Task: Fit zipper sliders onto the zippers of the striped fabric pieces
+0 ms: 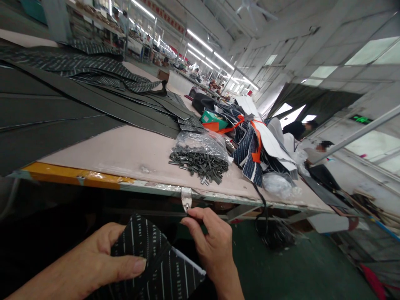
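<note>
Hands (103, 258) gripping striped fabric (156, 262) (table-edge)

The striped fabric piece (156, 262) runs off the bottom edge, its left part hidden under the left hand (93, 262). Beyond the bench (125, 154), distant workers are too small to make out. Under the bench all is dark.

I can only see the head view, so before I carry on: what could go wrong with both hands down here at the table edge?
The right hand pinches a small metal clip hanging off the table edge; it could slip or nick a fingertip. The left hand grips the striped fabric piece only by thumb, below the table, so it could drop. The loose pile of small metal parts near the edge could scatter if bumped.
</note>
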Available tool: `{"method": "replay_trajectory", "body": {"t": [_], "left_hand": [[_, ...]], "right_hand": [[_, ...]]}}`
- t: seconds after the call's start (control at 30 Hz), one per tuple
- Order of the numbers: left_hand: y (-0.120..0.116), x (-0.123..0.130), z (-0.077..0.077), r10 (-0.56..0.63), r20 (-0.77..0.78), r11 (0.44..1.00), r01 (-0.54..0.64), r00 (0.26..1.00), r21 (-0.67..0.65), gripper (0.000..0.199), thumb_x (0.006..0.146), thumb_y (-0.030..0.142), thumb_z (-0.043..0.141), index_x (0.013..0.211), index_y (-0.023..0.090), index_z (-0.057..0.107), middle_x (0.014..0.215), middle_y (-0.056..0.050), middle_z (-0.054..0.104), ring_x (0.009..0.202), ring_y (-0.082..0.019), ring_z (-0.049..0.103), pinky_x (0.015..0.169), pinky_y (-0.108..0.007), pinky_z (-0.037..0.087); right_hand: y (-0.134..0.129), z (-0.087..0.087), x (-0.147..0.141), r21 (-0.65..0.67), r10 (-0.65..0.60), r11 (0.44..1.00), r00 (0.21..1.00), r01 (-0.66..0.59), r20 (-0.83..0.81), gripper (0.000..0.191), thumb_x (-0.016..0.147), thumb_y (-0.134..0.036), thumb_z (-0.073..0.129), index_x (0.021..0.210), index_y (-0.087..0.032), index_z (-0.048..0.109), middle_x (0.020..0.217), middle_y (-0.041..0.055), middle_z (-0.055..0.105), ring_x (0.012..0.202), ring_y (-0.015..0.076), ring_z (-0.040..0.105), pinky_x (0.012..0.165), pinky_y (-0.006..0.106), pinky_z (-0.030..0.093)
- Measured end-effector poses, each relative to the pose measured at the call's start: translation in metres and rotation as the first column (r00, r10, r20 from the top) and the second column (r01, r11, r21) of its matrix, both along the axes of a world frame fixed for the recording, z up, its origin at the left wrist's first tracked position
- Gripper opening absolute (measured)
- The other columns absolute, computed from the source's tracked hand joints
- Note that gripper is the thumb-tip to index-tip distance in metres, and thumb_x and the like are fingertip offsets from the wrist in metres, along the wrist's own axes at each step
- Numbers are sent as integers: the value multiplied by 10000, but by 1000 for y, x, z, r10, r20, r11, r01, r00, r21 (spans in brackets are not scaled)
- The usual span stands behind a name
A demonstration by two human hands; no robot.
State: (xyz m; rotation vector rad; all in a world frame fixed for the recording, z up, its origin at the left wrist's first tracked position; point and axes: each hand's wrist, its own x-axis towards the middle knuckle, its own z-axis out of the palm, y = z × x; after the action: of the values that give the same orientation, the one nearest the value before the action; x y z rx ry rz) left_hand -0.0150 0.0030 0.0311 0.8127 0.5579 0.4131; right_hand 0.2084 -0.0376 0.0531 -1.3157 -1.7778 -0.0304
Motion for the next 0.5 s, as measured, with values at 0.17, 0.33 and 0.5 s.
{"method": "replay_trajectory", "body": {"t": [0.17, 0.33, 0.5], "left_hand": [[7, -5, -14, -31, -16, 999, 31, 999, -15, 253, 683, 428, 897, 777, 196, 859, 768, -66, 851, 693, -249, 765, 672, -291, 577], [3, -1, 0, 41, -1, 997, -41, 999, -64, 195, 653, 357, 929, 740, 194, 866, 692, -74, 837, 654, -247, 766, 659, -296, 598], [-2, 9, 13, 145, -64, 986, -150, 987, -70, 242, 599, 337, 957, 774, 187, 883, 667, -87, 831, 651, -256, 771, 644, -292, 608]], "right_hand": [[9, -3, 0, 14, -2, 1000, 1000, 2, 25, 133, 981, -221, 673, 923, -137, 758, 794, 54, 767, 705, 162, 735, 702, 213, 535], [18, -6, -2, -167, -54, 986, 979, 22, -195, 35, 880, -207, 754, 866, -183, 776, 754, 2, 748, 680, 138, 690, 700, 206, 515], [7, -23, 5, -300, -154, 947, 666, -110, -730, 366, 902, -546, 693, 1045, -219, 776, 692, -22, 684, 515, 106, 571, 505, 202, 456]]}}
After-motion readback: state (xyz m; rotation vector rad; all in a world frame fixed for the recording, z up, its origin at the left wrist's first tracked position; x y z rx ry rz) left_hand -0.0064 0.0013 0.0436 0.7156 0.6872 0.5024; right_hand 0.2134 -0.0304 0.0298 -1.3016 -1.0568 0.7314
